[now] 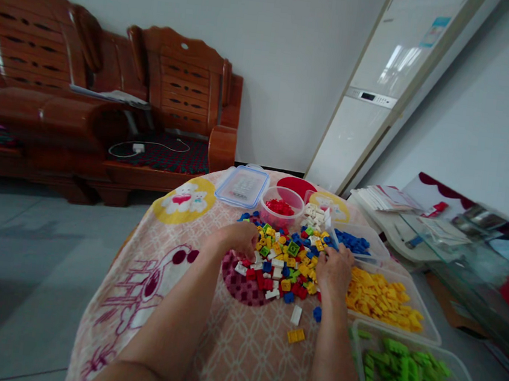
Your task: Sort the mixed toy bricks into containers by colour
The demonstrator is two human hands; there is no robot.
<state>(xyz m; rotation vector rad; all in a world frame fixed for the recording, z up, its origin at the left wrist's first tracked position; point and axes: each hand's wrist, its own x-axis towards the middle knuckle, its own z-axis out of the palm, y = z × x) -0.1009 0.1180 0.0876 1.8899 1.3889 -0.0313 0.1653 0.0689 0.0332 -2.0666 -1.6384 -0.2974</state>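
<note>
A mixed pile of toy building bricks (pixel 278 264) in yellow, red, white, blue and green lies on the round table. My left hand (pixel 241 239) is at the pile's left edge, fingers curled down among the bricks. What those fingers hold, if anything, is hidden. My right hand (pixel 336 269) is at the pile's right edge, beside the tub of blue bricks (pixel 353 242). Its fingers are bent together, and their tips are too small to show what is in them. A white brick (pixel 296 315), a yellow brick (pixel 296 335) and a blue brick (pixel 317 313) lie apart, nearer me.
Along the right stand a tub of yellow bricks (pixel 382 298) and a tub of green bricks (pixel 408 376). Behind the pile are a round tub of red pieces (pixel 280 206), white bricks (pixel 314 215) and a clear lid (pixel 242 186). A glass shelf (pixel 478 262) stands beyond the table.
</note>
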